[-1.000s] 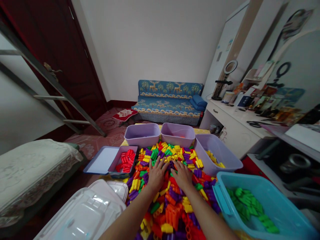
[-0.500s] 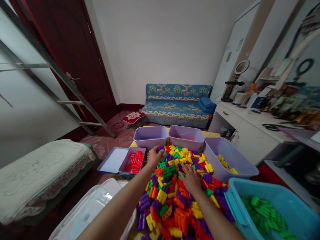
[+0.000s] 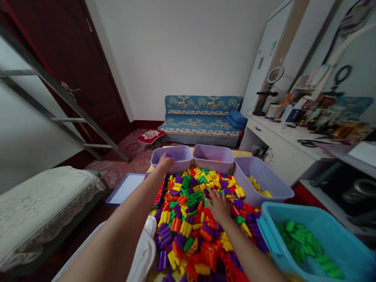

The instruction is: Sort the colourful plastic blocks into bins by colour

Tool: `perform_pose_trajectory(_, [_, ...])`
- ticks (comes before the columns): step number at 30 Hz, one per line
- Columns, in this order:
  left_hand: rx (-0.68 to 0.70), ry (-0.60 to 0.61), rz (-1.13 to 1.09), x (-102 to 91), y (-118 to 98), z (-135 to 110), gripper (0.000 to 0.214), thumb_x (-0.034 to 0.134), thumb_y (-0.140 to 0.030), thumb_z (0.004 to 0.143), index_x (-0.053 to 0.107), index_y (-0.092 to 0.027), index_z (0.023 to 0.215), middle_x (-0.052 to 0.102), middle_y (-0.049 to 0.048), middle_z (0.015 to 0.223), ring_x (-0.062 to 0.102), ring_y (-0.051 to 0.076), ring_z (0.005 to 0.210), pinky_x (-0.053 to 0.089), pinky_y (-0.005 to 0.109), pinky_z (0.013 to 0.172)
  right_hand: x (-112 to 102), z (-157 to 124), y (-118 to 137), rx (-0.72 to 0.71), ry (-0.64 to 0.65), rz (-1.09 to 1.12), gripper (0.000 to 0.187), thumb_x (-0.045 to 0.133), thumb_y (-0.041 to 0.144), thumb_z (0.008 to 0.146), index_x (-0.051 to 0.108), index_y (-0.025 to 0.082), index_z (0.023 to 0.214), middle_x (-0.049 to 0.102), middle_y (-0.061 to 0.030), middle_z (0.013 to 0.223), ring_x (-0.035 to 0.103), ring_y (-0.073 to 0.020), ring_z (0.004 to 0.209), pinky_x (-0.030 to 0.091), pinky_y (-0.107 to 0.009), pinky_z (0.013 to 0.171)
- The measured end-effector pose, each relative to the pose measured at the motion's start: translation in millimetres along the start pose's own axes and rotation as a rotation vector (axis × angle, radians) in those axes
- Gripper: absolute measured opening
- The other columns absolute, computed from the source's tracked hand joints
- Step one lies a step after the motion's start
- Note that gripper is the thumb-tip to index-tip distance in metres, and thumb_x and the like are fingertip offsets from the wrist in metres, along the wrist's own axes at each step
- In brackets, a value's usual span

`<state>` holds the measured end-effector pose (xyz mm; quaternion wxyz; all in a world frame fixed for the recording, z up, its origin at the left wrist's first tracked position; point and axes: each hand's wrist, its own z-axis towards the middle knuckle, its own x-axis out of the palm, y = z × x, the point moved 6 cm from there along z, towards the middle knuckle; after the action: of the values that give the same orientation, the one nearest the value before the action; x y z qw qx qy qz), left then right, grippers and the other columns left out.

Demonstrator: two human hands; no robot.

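A heap of plastic tube blocks (image 3: 196, 219) in red, orange, yellow, green and purple covers the table in front of me. My left hand (image 3: 165, 161) reaches over the near rim of the far-left lilac bin (image 3: 172, 157), its fingers closed on a purple block. My right hand (image 3: 217, 205) lies on the heap with its fingers spread flat over the blocks. A second lilac bin (image 3: 213, 158) stands beside the first. A larger lilac bin (image 3: 258, 181) at the right holds yellow blocks. A blue tub (image 3: 308, 239) at the near right holds green blocks.
A small tray of red blocks (image 3: 159, 192) lies partly hidden under my left arm, with a blue lid (image 3: 125, 188) beside it. A clear lid (image 3: 143, 250) sits at the near left. A bed (image 3: 38, 203), ladder (image 3: 58, 102), sofa (image 3: 202, 117) and cluttered white desk (image 3: 288, 137) surround the table.
My left hand lifted off the heap with a purple block and moved forward to the far-left lilac bin. My right hand stayed on the heap.
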<state>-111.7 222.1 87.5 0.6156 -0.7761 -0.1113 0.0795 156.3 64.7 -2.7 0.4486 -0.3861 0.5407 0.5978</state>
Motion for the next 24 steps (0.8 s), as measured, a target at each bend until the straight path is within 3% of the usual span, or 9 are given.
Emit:
perform_pose_trajectory(3, [0.035, 0.011, -0.016, 0.6, 6.0, -2.4, 0.072, 0.064, -0.005, 0.075, 0.036, -0.015, 0.141, 0.062, 0.0, 0.076, 0.06, 0.008, 0.06, 0.053, 0.022, 0.065, 0.3, 0.0, 0.1, 0.004, 0.004, 0.0, 0.05, 0.043, 0.043, 0.092, 0.048, 0.026, 0.138, 0.052, -0.007, 0.14, 0.046, -0.0249, 0.126, 0.031, -0.038, 0.106])
perform_pose_trajectory(7, [0.1, 0.012, -0.028, 0.5, 11.9, -4.5, 0.081, 0.071, -0.008, 0.07, 0.037, -0.015, 0.142, 0.066, 0.0095, 0.101, 0.064, 0.011, 0.071, 0.052, 0.022, 0.068, 1.6, 0.6, -0.6, 0.012, 0.007, -0.006, 0.05, 0.042, 0.043, 0.092, 0.047, 0.026, 0.139, 0.051, -0.0062, 0.14, 0.047, -0.0249, 0.124, 0.032, -0.039, 0.105])
perform_pose_trajectory(12, [0.201, 0.069, -0.008, 4.9, 14.5, -19.7, 0.067, 0.068, -0.016, 0.072, 0.047, -0.015, 0.135, 0.063, 0.0156, 0.121, 0.066, 0.018, 0.094, 0.053, 0.028, 0.079, 2.5, 1.4, -0.8, 0.012, 0.002, -0.013, 0.051, 0.042, 0.044, 0.092, 0.047, 0.027, 0.139, 0.051, -0.0058, 0.14, 0.046, -0.0247, 0.125, 0.033, -0.039, 0.104])
perform_pose_trajectory(16, [0.304, 0.171, 0.038, 21.1, 23.5, -55.3, 0.047, 0.062, -0.017, 0.073, 0.061, -0.015, 0.121, 0.068, 0.0121, 0.116, 0.064, 0.022, 0.106, 0.05, 0.036, 0.093, 1.0, 1.0, 0.2, 0.017, 0.005, -0.017, 0.05, 0.042, 0.043, 0.092, 0.047, 0.026, 0.139, 0.052, -0.0063, 0.139, 0.046, -0.0243, 0.124, 0.034, -0.038, 0.103])
perform_pose_trajectory(19, [0.364, 0.262, 0.118, 34.8, 46.8, -92.6, 0.037, 0.062, -0.016, 0.072, 0.068, -0.015, 0.109, 0.071, 0.0104, 0.111, 0.063, 0.024, 0.108, 0.046, 0.04, 0.1, -1.8, 0.2, 1.9, 0.014, -0.007, -0.028, 0.049, 0.043, 0.041, 0.092, 0.048, 0.025, 0.138, 0.053, -0.0069, 0.138, 0.046, -0.0241, 0.124, 0.035, -0.037, 0.102])
perform_pose_trajectory(21, [0.517, 0.34, 0.412, 44.8, 65.9, -122.4, 0.039, 0.061, -0.021, 0.076, 0.067, -0.017, 0.114, 0.067, 0.0104, 0.12, 0.059, 0.025, 0.116, 0.041, 0.042, 0.105, -3.0, -0.2, 2.6, 0.016, -0.01, -0.039, 0.049, 0.043, 0.041, 0.092, 0.047, 0.025, 0.139, 0.053, -0.0069, 0.138, 0.047, -0.0241, 0.123, 0.035, -0.036, 0.102])
perform_pose_trajectory(24, [0.62, 0.438, 0.799, 52.4, 103.7, -160.2, 0.051, 0.063, -0.035, 0.08, 0.058, -0.022, 0.129, 0.056, 0.0112, 0.136, 0.05, 0.029, 0.126, 0.037, 0.049, 0.109, -3.2, -0.8, 2.8, 0.02, -0.002, -0.052, 0.049, 0.043, 0.043, 0.093, 0.047, 0.026, 0.139, 0.053, -0.0067, 0.138, 0.047, -0.0243, 0.123, 0.035, -0.037, 0.102])
